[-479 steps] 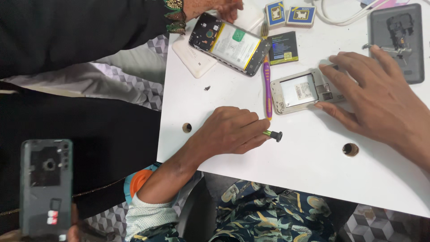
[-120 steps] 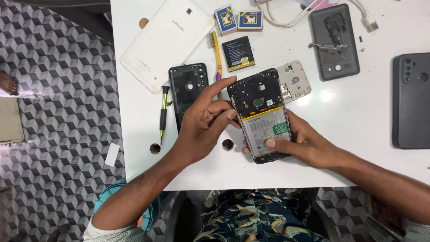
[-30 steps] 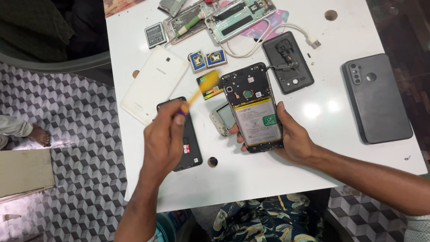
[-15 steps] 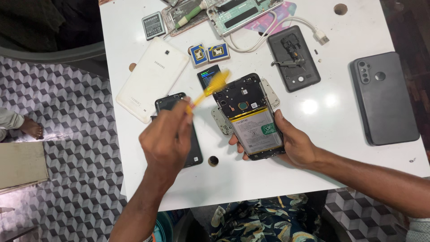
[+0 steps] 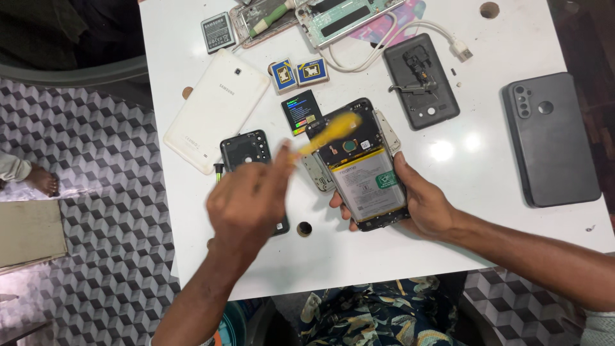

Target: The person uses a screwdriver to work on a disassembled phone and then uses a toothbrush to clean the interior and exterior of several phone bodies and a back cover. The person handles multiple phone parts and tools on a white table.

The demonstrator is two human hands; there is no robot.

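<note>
Opened phone (image 5: 362, 170) being brushed at its upper end, back cover off, battery showing.

Head view: the right hand (image 5: 426, 205) cups the phone from below, fingers wrapped round its edges, just above the white bench (image 5: 487, 173). The left hand (image 5: 246, 205) is closed on a blurred yellow brush (image 5: 330, 131) whose tip is over the camera end. Judged: cleaning is under way; the next stroke calls for light pressure and a steady phone.

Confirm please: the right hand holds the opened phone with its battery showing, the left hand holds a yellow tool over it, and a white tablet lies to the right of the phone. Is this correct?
One detail is wrong. The head view shows the white tablet lying to the left of the opened phone, not the right. The rest holds: the right hand holds the phone, and the left hand holds the yellow tool over it.
</note>
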